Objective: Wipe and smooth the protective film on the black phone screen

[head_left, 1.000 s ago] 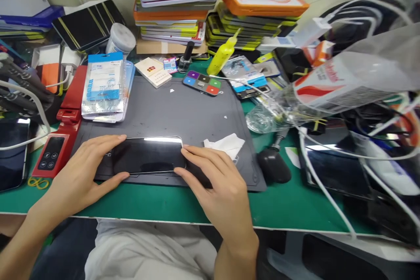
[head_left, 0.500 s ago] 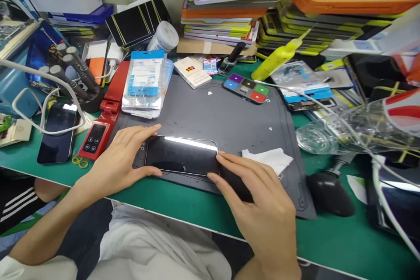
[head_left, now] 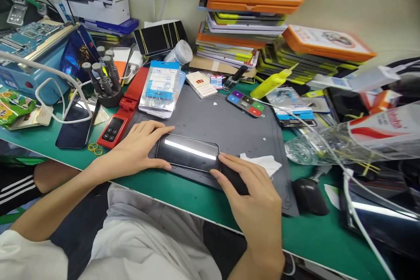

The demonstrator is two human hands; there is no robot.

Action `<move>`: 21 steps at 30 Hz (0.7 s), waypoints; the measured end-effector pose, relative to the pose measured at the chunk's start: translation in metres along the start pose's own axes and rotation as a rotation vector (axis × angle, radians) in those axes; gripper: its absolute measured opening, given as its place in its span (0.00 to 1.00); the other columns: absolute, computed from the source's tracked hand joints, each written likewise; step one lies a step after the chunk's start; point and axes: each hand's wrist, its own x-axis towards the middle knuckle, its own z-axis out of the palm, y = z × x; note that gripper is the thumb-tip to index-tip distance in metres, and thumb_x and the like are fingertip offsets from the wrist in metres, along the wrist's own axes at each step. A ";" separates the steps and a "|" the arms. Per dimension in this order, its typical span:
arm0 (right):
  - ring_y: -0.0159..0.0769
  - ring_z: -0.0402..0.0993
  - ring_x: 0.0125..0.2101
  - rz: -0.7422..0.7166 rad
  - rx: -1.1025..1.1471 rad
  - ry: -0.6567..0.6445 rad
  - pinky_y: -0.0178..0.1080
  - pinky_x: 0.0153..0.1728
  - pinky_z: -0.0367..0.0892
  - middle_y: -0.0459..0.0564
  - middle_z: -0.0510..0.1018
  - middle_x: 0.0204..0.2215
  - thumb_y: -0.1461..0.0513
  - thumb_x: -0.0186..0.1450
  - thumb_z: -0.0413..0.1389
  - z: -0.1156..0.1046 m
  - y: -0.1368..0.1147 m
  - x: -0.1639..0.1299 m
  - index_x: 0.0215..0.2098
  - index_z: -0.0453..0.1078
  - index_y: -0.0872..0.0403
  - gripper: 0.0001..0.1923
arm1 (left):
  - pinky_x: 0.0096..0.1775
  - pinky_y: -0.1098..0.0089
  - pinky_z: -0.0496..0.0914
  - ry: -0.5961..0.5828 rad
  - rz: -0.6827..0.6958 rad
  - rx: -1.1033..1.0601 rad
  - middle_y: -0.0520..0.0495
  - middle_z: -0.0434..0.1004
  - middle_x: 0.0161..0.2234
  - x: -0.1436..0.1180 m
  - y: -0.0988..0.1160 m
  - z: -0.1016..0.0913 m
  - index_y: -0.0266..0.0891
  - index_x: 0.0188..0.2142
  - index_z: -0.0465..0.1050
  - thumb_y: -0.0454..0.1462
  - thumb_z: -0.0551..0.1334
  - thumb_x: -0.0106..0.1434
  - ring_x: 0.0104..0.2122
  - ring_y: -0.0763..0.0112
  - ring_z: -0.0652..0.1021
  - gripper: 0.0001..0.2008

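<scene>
A smartphone with a dark, glossy screen lies face up and lengthwise on the grey work mat. A bright strip of light reflects across its glass. My left hand holds its left end, thumb at the near corner and fingers at the far corner. At the right end, the thumb and fingertips of my right hand close on the phone's edge. A black shape shows under my right palm; I cannot make out what it is. A crumpled white wipe lies just beyond my right hand.
Left of the mat are a red handheld device, another phone and a screwdriver stand. Behind lie a multicoloured case and a yellow bottle. To the right are a clear plastic cup and a white cable.
The view has shifted, so the bench's back appears lower and more wall shows. Both hands stay at the phone's ends, and the light strip has moved down across the screen.
</scene>
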 end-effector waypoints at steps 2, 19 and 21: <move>0.37 0.76 0.53 0.005 0.006 0.000 0.42 0.59 0.69 0.49 0.82 0.51 0.59 0.74 0.63 0.001 0.000 0.000 0.54 0.76 0.53 0.12 | 0.65 0.60 0.61 -0.034 -0.015 -0.022 0.46 0.63 0.67 0.002 -0.001 -0.004 0.51 0.72 0.60 0.59 0.68 0.68 0.66 0.57 0.64 0.40; 0.39 0.74 0.55 0.062 0.048 0.003 0.44 0.60 0.69 0.50 0.80 0.53 0.60 0.75 0.62 0.003 -0.001 0.003 0.56 0.75 0.52 0.12 | 0.67 0.54 0.64 0.147 0.011 0.129 0.47 0.64 0.70 -0.006 -0.002 0.012 0.54 0.73 0.61 0.61 0.59 0.73 0.66 0.54 0.69 0.35; 0.38 0.75 0.57 0.070 0.073 0.060 0.44 0.61 0.69 0.51 0.80 0.54 0.62 0.75 0.61 0.003 -0.003 0.005 0.58 0.74 0.53 0.13 | 0.69 0.54 0.63 0.287 0.058 0.239 0.43 0.62 0.72 -0.015 0.006 0.020 0.49 0.78 0.51 0.57 0.56 0.78 0.69 0.54 0.67 0.36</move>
